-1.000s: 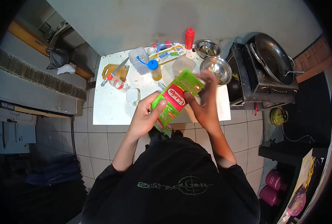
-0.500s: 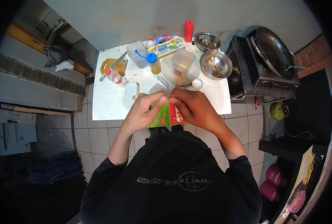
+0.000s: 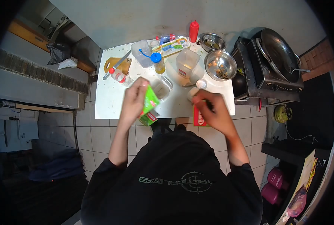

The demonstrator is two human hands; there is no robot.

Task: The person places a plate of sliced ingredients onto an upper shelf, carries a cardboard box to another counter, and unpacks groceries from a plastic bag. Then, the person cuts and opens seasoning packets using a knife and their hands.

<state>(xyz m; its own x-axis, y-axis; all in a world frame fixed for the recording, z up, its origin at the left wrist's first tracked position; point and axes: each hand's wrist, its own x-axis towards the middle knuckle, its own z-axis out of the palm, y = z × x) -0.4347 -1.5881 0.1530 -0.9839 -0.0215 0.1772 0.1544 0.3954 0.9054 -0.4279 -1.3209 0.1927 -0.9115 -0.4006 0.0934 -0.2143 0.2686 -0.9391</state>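
Observation:
My left hand (image 3: 134, 98) is raised over the front left of the white table with its fingers closed on a green sachet (image 3: 151, 102). A second green printed piece (image 3: 148, 119) hangs just below it; I cannot tell whether the two are joined. My right hand (image 3: 215, 109), also closed, pinches a red sachet (image 3: 199, 117) at the table's front edge. Between the hands lies a clear plastic container (image 3: 160, 90). A pale round item (image 3: 191, 93) shows partly behind my right fingers, near a small white cup (image 3: 201, 83).
On the table (image 3: 110, 105) are a cutting board (image 3: 124, 66) with a knife, a red-capped bottle (image 3: 118, 75), a blue-capped oil bottle (image 3: 158, 63), a clear tub (image 3: 185, 62), a red squeeze bottle (image 3: 193, 31) and steel bowls (image 3: 221, 66). Right of it, a stove carries a wok (image 3: 277, 50).
My hands have moved apart, from together at the middle to left and right. The green-and-red packaging between them has separated into a green part on the left and a red part on the right.

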